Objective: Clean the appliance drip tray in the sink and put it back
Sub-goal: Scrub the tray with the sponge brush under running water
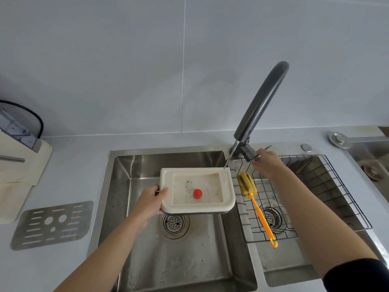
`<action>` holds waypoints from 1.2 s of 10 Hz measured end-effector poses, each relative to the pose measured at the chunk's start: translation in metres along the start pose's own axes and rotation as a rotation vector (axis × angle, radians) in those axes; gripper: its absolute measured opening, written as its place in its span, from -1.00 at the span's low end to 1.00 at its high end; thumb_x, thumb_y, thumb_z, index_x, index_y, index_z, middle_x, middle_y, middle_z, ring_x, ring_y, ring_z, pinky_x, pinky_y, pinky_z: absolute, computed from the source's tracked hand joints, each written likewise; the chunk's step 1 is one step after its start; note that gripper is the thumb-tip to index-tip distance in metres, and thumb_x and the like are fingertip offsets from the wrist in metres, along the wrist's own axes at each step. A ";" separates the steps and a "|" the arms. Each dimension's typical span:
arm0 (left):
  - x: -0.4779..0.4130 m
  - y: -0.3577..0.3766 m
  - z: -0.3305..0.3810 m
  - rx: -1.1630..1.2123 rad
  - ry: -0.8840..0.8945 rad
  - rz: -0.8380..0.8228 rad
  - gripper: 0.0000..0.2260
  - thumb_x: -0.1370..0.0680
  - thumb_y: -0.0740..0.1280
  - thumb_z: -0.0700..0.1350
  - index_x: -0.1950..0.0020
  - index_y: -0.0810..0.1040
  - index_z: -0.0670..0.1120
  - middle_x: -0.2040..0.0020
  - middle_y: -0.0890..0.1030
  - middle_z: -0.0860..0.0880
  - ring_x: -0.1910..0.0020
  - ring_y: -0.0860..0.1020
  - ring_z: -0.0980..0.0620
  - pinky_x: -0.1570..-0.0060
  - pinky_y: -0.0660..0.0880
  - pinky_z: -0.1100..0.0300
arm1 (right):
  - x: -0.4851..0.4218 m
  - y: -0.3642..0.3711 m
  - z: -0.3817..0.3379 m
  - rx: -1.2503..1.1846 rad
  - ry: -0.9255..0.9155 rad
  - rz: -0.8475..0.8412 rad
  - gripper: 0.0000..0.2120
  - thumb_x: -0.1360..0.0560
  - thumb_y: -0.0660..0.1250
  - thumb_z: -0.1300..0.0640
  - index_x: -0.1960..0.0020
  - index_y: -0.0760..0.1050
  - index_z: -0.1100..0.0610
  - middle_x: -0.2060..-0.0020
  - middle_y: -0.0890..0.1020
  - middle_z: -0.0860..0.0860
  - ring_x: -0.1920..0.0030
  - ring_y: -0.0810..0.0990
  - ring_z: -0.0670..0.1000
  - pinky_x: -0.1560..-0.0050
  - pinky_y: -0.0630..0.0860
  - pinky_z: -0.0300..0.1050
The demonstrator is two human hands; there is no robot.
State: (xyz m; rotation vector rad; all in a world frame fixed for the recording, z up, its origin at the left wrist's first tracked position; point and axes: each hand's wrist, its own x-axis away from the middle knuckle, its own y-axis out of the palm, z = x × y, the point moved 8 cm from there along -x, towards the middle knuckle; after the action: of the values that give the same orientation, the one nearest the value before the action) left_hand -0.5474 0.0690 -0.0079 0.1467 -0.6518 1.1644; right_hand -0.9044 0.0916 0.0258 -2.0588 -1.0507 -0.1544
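Note:
A cream drip tray with a red float and dark specks inside hangs over the left sink basin. My left hand grips the tray's left edge. My right hand rests on the handle at the base of the dark faucet. A thin stream of water falls from the spout onto the tray's far right corner.
A sponge brush with an orange handle lies on a wire rack over the right basin. The metal drip grate lies on the counter at left, below the cream appliance. A drain strainer sits under the tray.

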 end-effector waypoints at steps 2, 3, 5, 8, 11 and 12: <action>-0.002 0.002 -0.001 0.002 0.011 -0.011 -0.76 -0.57 0.17 -0.14 -0.19 0.47 -0.16 0.15 0.59 0.00 0.19 0.59 0.08 0.34 0.55 0.20 | 0.033 0.028 0.087 0.571 0.031 -0.212 -0.65 -0.52 0.25 0.15 -0.24 0.38 0.31 -0.08 0.56 0.20 -0.07 0.55 0.11 -0.05 0.49 -0.06; -0.002 0.002 -0.001 0.000 0.027 -0.014 -0.78 -0.57 0.16 -0.14 -0.17 0.47 -0.14 0.17 0.60 0.03 0.19 0.59 0.08 0.36 0.54 0.23 | 0.045 0.044 0.128 0.778 0.058 -0.308 -0.64 -0.51 0.27 0.04 -0.21 0.37 0.23 0.02 0.56 0.09 0.08 0.51 0.00 0.15 0.43 -0.24; -0.001 -0.005 0.003 0.057 0.064 0.007 -0.78 -0.57 0.17 -0.17 -0.18 0.47 -0.18 0.15 0.58 0.00 0.17 0.57 0.05 0.27 0.55 0.15 | 0.057 0.045 0.148 0.691 0.062 -0.170 -0.90 -0.57 0.13 0.16 0.12 0.31 0.14 0.38 0.40 -0.02 0.38 0.41 -0.05 0.34 0.41 -0.18; -0.006 -0.031 0.002 0.097 0.122 0.062 -0.82 -0.57 0.18 -0.17 -0.12 0.49 -0.11 0.13 0.60 0.00 0.13 0.58 0.03 0.19 0.56 0.09 | 0.129 -0.009 0.106 0.375 -0.252 -0.090 -0.82 -0.59 0.13 0.13 0.18 0.39 0.08 0.47 0.43 -0.02 0.48 0.34 -0.04 0.43 0.29 -0.14; -0.005 -0.018 0.006 0.073 0.132 0.043 -0.80 -0.57 0.18 -0.19 -0.16 0.49 -0.12 0.10 0.60 -0.02 0.12 0.58 0.00 0.03 0.57 -0.10 | 0.182 -0.004 0.052 0.553 -0.470 0.074 -0.68 -0.58 0.12 0.08 -0.31 0.40 0.07 0.48 0.42 -0.06 0.49 0.37 -0.05 0.46 0.26 -0.20; -0.003 -0.015 0.008 0.078 0.141 0.055 -0.79 -0.57 0.18 -0.17 -0.17 0.49 -0.12 0.13 0.59 0.03 0.05 0.58 -0.08 -0.06 0.54 -0.16 | 0.188 -0.001 0.044 0.658 -0.456 0.137 -0.68 -0.58 0.13 0.07 -0.31 0.40 0.03 0.45 0.42 -0.04 0.45 0.39 0.02 0.41 0.33 -0.16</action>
State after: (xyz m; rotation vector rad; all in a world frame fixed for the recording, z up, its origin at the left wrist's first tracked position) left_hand -0.5385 0.0567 0.0001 0.1119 -0.4887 1.2415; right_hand -0.7938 0.2407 0.0776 -1.5702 -1.0355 0.6754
